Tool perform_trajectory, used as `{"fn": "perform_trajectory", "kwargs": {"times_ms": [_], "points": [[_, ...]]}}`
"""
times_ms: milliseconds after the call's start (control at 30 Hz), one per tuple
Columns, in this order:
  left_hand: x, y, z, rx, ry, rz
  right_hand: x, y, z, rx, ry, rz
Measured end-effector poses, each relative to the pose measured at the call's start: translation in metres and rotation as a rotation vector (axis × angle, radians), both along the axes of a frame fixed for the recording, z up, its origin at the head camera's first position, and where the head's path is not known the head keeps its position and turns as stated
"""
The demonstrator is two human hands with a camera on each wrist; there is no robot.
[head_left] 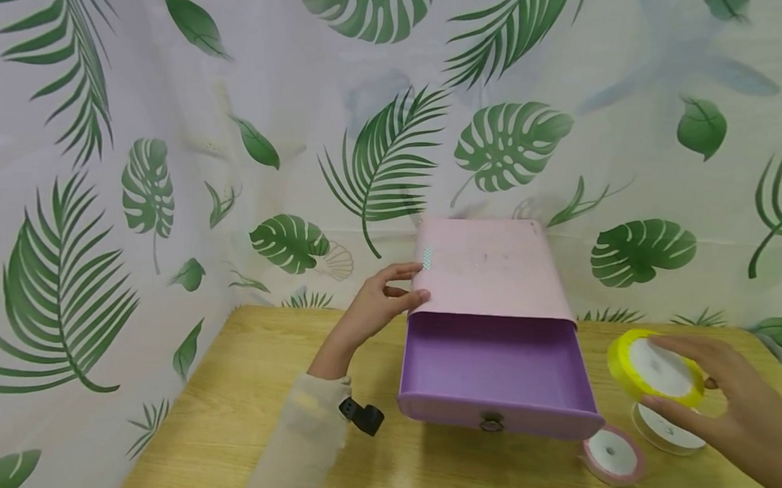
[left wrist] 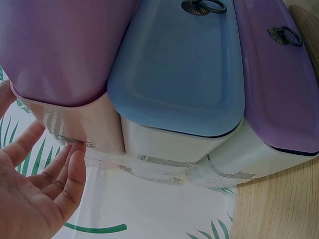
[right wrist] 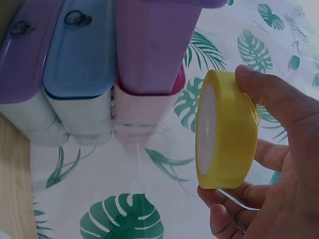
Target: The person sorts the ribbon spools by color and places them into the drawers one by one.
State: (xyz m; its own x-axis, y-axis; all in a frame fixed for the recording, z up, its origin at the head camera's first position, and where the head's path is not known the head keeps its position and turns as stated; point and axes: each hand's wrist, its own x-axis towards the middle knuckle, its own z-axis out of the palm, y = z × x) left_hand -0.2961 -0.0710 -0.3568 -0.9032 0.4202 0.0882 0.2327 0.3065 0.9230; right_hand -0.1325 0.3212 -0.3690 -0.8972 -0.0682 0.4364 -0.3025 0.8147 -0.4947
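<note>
My right hand (head_left: pixel 744 403) pinches a roll of yellow ribbon (right wrist: pixel 234 132) between thumb and fingers, to the right of a small drawer unit (head_left: pixel 487 269). The roll has a white core face (head_left: pixel 661 367). The unit's top purple drawer (head_left: pixel 500 359) is pulled out, and its visible inside holds nothing. My left hand (head_left: pixel 376 308) rests against the left side of the unit's pink casing, its thumb near the top front edge. In the left wrist view its fingers (left wrist: pixel 75 181) lie loosely bent against that casing.
Below the open drawer, a blue drawer (left wrist: pixel 177 69) and another purple one (left wrist: pixel 279 74) are closed, each with a ring pull. A pink ribbon roll (head_left: pixel 611 456) and a white roll (head_left: pixel 665 429) lie on the wooden table (head_left: pixel 211 403). A leaf-print cloth (head_left: pixel 394 165) hangs behind.
</note>
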Motion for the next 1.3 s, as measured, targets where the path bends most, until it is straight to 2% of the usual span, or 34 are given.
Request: {"fn": "perform_trajectory", "kwargs": {"times_ms": [300,533,700,933,1167,1300], "points": [[0.001,0.001,0.0,0.004,0.008,0.016,-0.006,-0.02,0.011,0.034,0.062,0.075],[0.001,0.001,-0.001,0.005,-0.002,0.023,-0.012,-0.034,0.013,0.043,0.099,0.123],[0.001,0.002,-0.001,0.002,-0.004,0.023,-0.016,-0.044,0.016,0.061,0.101,0.153],[0.002,0.002,-0.001,0.001,0.007,0.024,-0.022,-0.061,0.024,0.057,0.055,0.182],[0.003,0.001,-0.002,0.004,0.009,0.018,-0.024,-0.076,0.025,0.061,0.081,0.251],[0.003,0.001,-0.001,0.005,0.006,0.017,-0.026,-0.084,0.026,0.081,0.066,0.268]]}}
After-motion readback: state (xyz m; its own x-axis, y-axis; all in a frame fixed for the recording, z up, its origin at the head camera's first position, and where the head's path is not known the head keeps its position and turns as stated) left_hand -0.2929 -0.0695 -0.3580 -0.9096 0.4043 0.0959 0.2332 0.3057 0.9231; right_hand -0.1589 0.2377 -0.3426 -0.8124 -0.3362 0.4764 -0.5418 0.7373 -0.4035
